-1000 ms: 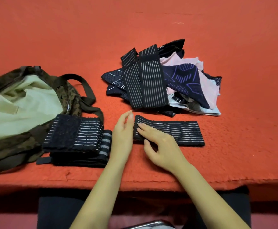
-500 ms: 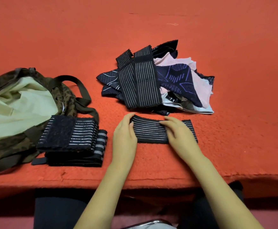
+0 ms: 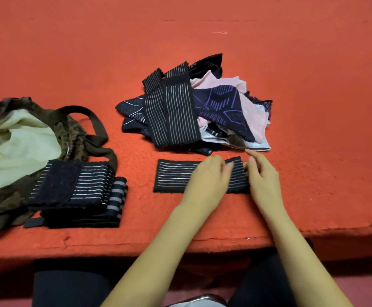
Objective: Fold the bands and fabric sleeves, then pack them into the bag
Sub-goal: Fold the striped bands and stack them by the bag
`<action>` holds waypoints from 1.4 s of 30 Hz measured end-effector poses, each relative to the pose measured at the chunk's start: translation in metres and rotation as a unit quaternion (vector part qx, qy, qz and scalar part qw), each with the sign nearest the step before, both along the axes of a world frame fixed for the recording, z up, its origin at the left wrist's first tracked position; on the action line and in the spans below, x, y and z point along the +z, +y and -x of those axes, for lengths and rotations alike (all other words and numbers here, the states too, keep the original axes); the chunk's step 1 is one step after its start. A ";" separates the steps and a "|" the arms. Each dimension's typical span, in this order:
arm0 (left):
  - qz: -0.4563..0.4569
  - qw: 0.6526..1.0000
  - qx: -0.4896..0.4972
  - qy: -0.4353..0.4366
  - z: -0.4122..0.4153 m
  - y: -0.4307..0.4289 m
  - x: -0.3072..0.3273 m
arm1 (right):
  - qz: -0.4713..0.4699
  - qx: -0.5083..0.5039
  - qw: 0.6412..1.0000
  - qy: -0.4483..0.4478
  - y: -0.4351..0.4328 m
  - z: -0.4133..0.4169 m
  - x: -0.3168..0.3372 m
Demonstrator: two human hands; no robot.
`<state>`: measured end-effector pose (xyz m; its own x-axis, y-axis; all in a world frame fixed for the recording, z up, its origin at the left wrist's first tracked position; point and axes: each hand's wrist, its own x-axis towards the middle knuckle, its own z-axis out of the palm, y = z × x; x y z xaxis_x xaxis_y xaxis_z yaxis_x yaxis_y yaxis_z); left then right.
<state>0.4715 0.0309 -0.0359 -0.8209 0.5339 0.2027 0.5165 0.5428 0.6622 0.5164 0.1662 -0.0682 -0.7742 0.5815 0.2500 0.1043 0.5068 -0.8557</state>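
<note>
Black band (image 3: pixel 176 176), thin white stripes, lies flat at centre of red surface (image 3: pixel 313 107). Left hand (image 3: pixel 207 180) presses its right half, fingers loosely bent. Right hand (image 3: pixel 263 180) sits at its 3 o'clock end; grip blurred, cannot tell. Bag (image 3: pixel 14 140) lies at 9 o'clock.

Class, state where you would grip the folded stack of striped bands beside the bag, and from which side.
Pinch the folded stack at its free right end, thumb above, fingers beneath, coming from the right: the bag lies against its left side, and clamping all layers should keep the folds shut.
</note>
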 end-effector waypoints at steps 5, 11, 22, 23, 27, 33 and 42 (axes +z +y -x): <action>0.113 0.993 0.035 0.001 -0.009 0.040 -0.006 | 0.111 -0.015 0.992 0.052 0.005 -0.006 0.003; 0.071 0.997 0.033 -0.029 -0.007 0.035 -0.007 | 0.169 0.010 0.982 0.079 0.007 -0.005 0.004; -0.091 0.972 0.209 -0.056 0.019 -0.090 -0.013 | -0.024 0.137 0.989 -0.046 -0.055 0.025 0.004; -0.091 0.972 0.211 -0.045 0.019 -0.094 -0.017 | -0.054 0.135 0.987 -0.064 -0.063 0.029 0.002; -0.093 0.971 0.220 -0.012 0.020 -0.104 -0.030 | -0.155 0.115 0.978 -0.085 -0.075 0.032 -0.007; -0.039 0.978 0.202 0.032 0.021 -0.102 -0.039 | -0.138 0.146 0.978 -0.062 -0.072 0.030 -0.007; 0.015 0.984 0.170 0.048 0.020 -0.101 -0.039 | -0.049 0.191 0.980 0.023 -0.070 0.027 -0.006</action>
